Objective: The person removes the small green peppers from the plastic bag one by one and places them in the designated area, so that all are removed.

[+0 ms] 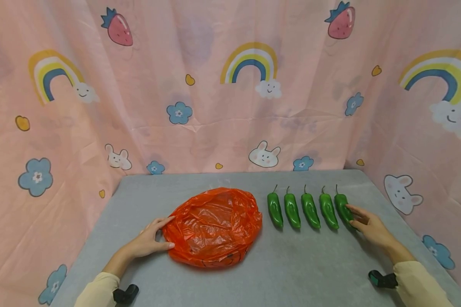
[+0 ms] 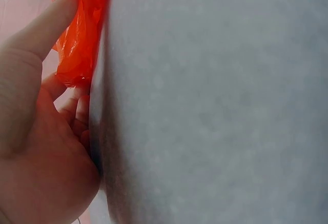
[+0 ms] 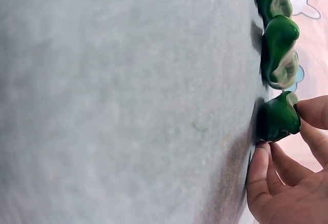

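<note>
An orange-red plastic bag (image 1: 215, 226) lies on the grey table with its wide mouth facing up. At its left rim is my left hand (image 1: 147, 241), thumb and fingers spread apart and fairly straight, fingertips touching the plastic. The left wrist view shows the thumb (image 2: 56, 19) against the bag's edge. To the right stands a row of several glossy green peppers with thin stems. My right hand (image 1: 374, 232) pinches the rightmost green pepper (image 1: 342, 205), which rests on the table. In the right wrist view, thumb and fingers lie on opposite sides of that pepper (image 3: 279, 116).
The other green peppers (image 1: 310, 211) lie side by side between the bag and my right hand, stems pointing to the back. A pink patterned curtain (image 1: 215, 98) encloses the table (image 1: 230, 285) at the back and sides. A black wrist device (image 1: 382, 279) is on each arm.
</note>
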`<state>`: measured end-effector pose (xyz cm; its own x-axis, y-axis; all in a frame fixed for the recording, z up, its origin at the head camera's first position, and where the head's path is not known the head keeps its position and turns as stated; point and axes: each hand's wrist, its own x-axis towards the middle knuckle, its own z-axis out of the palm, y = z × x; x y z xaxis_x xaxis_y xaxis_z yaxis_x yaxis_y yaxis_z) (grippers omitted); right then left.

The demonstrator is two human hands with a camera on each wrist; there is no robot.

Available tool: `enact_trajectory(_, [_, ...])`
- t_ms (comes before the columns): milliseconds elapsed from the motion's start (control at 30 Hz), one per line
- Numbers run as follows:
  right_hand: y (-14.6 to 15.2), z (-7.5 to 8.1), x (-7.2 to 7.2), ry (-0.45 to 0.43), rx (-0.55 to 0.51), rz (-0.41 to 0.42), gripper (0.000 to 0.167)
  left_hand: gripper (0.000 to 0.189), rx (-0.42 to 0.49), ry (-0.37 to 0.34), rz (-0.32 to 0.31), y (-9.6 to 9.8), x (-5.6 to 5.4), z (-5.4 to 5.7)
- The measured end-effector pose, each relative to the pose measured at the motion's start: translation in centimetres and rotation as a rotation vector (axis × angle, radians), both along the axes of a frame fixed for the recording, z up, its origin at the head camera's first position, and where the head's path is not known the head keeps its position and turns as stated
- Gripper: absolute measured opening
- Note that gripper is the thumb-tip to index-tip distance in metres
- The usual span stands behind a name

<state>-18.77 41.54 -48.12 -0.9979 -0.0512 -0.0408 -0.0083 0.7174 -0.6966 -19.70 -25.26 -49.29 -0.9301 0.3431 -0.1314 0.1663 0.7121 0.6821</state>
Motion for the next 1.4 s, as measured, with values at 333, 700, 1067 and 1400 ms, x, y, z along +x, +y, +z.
enact_trajectory(333, [0.20, -0.68, -0.04, 0.019, -0.013, -0.001, 0.053, 0.088, -0.003, -0.008, 0.007, -0.04, 0.15, 0.02])
enact_trajectory(700, [0.36, -0.83, 0.08, -0.028, -0.059, -0.016, 0.056, 0.089, -0.001, -0.020, 0.014, -0.02, 0.10, -0.36])
enact_trajectory(1067, [0.34, -0.49, 0.23, -0.063, -0.072, -0.022, 0.058, 0.088, -0.004, 0.003, 0.000, -0.03, 0.16, -0.02])
enact_trajectory(1400, [0.57, -0.37, 0.15, -0.050, -0.073, -0.011, 0.061, 0.087, -0.012, -0.003, -0.005, 0.01, 0.10, 0.39])
